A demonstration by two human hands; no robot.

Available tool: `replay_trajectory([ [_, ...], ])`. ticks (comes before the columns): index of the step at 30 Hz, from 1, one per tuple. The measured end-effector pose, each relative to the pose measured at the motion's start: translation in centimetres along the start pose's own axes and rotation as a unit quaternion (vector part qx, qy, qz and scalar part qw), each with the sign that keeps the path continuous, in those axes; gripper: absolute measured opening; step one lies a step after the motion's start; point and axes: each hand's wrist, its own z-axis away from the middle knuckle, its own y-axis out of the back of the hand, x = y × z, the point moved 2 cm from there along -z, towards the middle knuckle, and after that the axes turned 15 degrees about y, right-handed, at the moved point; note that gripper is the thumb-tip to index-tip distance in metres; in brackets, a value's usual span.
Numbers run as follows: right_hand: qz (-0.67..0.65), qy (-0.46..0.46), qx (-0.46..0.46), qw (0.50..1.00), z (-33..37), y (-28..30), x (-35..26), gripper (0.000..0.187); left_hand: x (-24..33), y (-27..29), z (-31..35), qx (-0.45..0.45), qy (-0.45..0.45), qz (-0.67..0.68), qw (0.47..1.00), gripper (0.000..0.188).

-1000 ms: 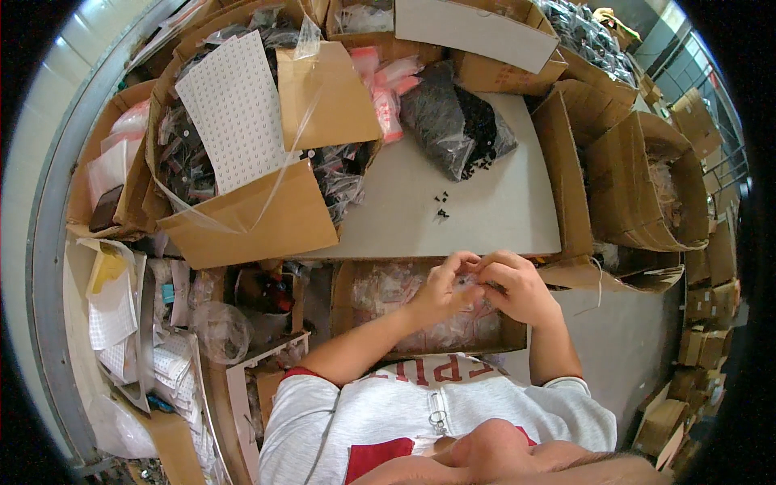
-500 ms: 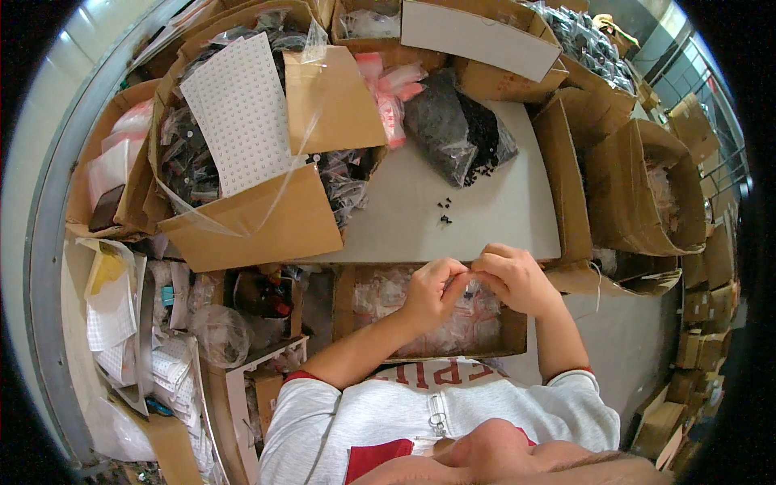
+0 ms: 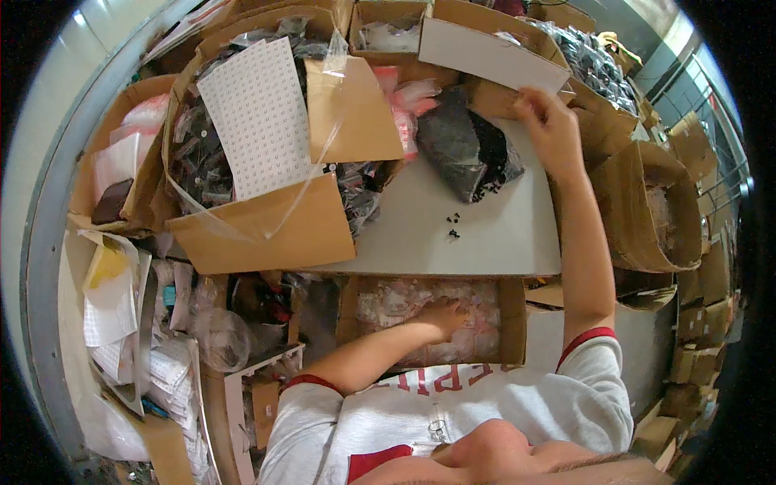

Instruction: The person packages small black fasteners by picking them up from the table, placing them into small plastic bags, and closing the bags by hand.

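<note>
My left hand [image 3: 444,319] is down in the low cardboard box [image 3: 511,327] close to my body, its fingers stretched out over small clear plastic packets [image 3: 396,305]. Out at the far right of the table, my right hand [image 3: 551,125] is raised beside the front of a long carton with a white panel [image 3: 493,55]. Its fingers are curled together, and whatever they may hold is too small to make out. Left of that hand lies an open plastic bag of small black parts [image 3: 457,145]. Several loose black parts [image 3: 454,234] are scattered on the pale tabletop [image 3: 412,234].
A big carton [image 3: 259,230] of dark bagged items, topped by a white dotted sheet [image 3: 255,121], fills the left. Pink-edged plastic bags [image 3: 408,101] lie beside it. Open cartons [image 3: 638,202] line the right side. Papers [image 3: 109,307] are stacked at the lower left.
My hands have come apart from their meeting point above the low box. The left has dropped onto the packets, and the right has reached far forward to the long carton.
</note>
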Motion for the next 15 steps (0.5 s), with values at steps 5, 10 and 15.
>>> replay_trajectory([
  [5,-0.1,-0.041,-0.262,0.959,7.9,-3.6,-3.2,0.022,1.0,3.4,-1.3,-0.19,0.032,0.028,0.981,0.039],
  [10,-0.095,0.112,-0.318,0.937,12.9,-5.3,-6.0,0.032,1.6,6.0,-1.4,-0.262,0.14,0.1,0.95,0.024],
  [15,-0.097,0.071,-0.293,0.949,15.2,-5.2,-4.5,0.033,1.7,7.7,-1.4,-0.134,0.135,0.237,0.953,0.02],
])
